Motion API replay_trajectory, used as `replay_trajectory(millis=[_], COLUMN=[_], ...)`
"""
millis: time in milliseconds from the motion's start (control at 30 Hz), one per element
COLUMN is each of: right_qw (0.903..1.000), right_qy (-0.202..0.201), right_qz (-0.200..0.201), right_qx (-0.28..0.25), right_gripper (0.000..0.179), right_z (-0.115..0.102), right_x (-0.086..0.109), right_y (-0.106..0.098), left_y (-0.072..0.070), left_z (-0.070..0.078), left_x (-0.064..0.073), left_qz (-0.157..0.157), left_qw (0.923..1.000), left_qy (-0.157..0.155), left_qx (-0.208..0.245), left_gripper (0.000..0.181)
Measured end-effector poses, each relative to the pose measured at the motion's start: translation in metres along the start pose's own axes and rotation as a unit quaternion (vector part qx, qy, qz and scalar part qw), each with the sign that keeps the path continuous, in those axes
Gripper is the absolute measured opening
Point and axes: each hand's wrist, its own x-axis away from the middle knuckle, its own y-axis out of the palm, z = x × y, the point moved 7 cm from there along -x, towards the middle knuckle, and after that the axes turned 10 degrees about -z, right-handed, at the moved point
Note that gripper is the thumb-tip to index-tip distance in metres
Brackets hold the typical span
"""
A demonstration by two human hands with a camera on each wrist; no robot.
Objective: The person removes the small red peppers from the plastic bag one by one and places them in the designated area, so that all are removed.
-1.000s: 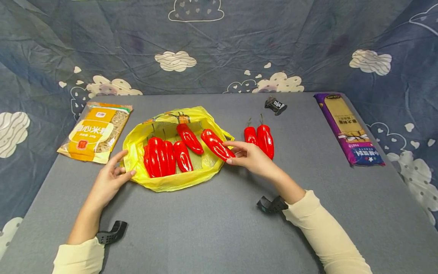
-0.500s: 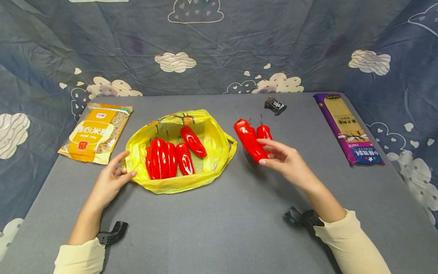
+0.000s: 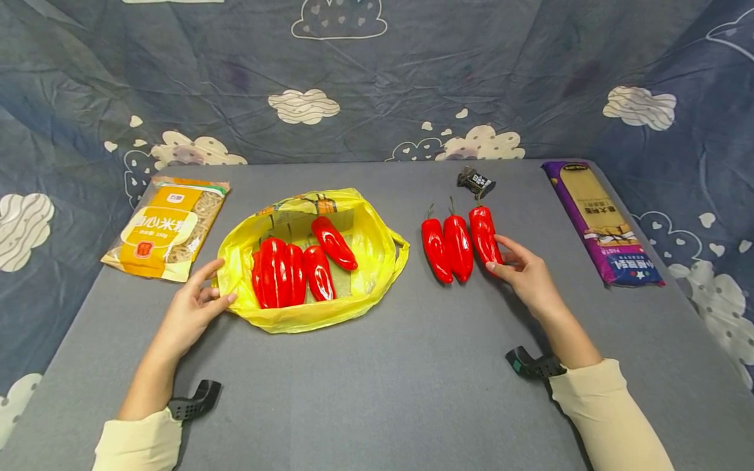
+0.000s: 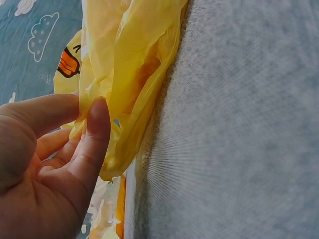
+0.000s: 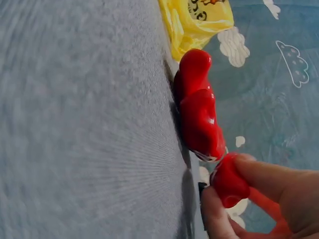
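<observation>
A yellow plastic bag [image 3: 306,319] lies with its mouth open, several glossy red chili peppers [image 3: 273,271] inside it. My left hand [image 3: 191,307] pinches the bag's left rim between thumb and fingers, as the left wrist view also shows on the yellow film [image 4: 134,74]. My right hand [image 3: 524,271] holds one red chili pepper [image 3: 484,237] by its lower end, fingers on one side and thumb on the other. Just left of it, two more peppers [image 3: 457,247] lie side by side on the table. In the right wrist view the held pepper [image 5: 230,181] appears slightly off the grey surface.
An orange noodle packet [image 3: 156,229] lies at the left, behind my left hand. A purple pasta packet [image 3: 601,222] rests near the table's right edge. Toward the back sits a small black packet [image 3: 474,182]. A cloud-patterned cloth [image 3: 377,72] hangs behind the grey table [image 3: 365,392].
My right hand has carried the pepper rightward out of the bag, past the two lying peppers, to their right side. My left hand stays at the bag's rim.
</observation>
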Motion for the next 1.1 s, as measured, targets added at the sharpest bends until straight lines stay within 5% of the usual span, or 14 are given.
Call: replay_trajectory(millis=[600, 1100], right_qw=[0.9973, 0.9972], right_qy=[-0.003, -0.055], right_qz=[-0.051, -0.005], right_qx=[0.053, 0.051], right_gripper=[0.055, 0.054], right_z=[0.006, -0.020], right_x=[-0.009, -0.007], right_y=[0.005, 0.002], left_y=[0.000, 0.001], left_z=[0.000, -0.002], left_x=[0.001, 0.000], left_qz=[-0.001, -0.004], left_qw=[1.0000, 1.0000], left_qy=[-0.003, -0.003], left_qx=[-0.003, 0.006], left_gripper=[0.062, 0.062])
